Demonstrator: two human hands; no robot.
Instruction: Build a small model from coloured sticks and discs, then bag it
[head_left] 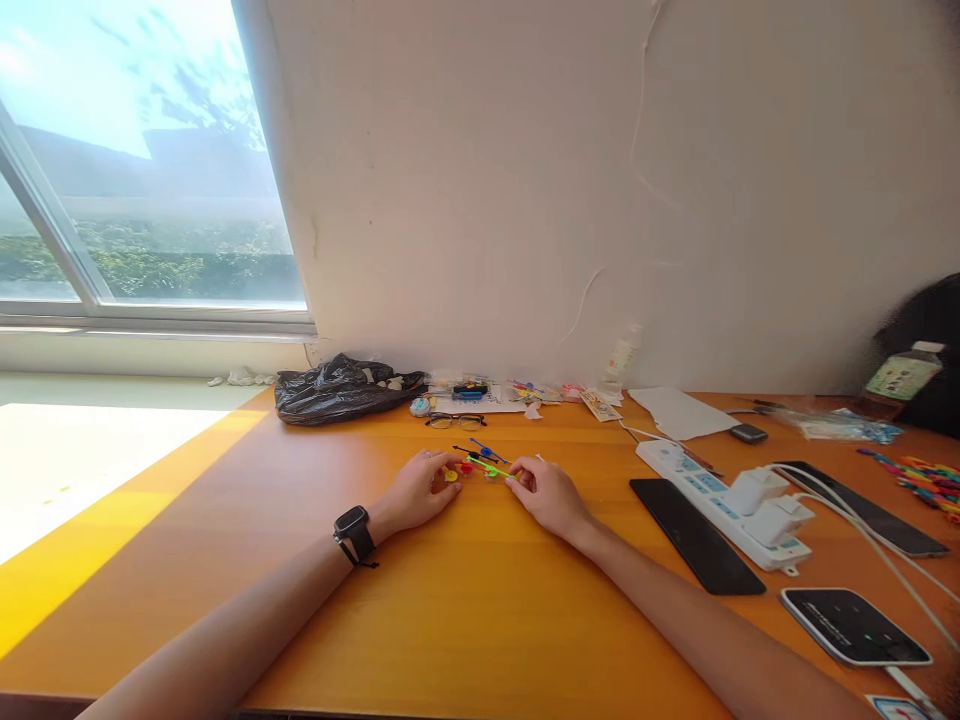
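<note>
Materials: mostly plastic on varnished wood.
Surface smooth orange wood-grain, satin sheen; small coloured pieces glossy plastic; bag thin black plastic, crinkled, shiny; power strip white gloss plastic; phone black glass, reflective; watch strap matt black; wall matt paint, slightly rough.

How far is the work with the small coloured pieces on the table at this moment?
Early, it seems. Done: a few small sticks lie crossed over each other; whether they are joined is too small to tell. In hand: the right hand touches the end of the green stick, the left hand rests by a yellow piece. Left: a pile of coloured sticks lies untouched at the far right.
</note>
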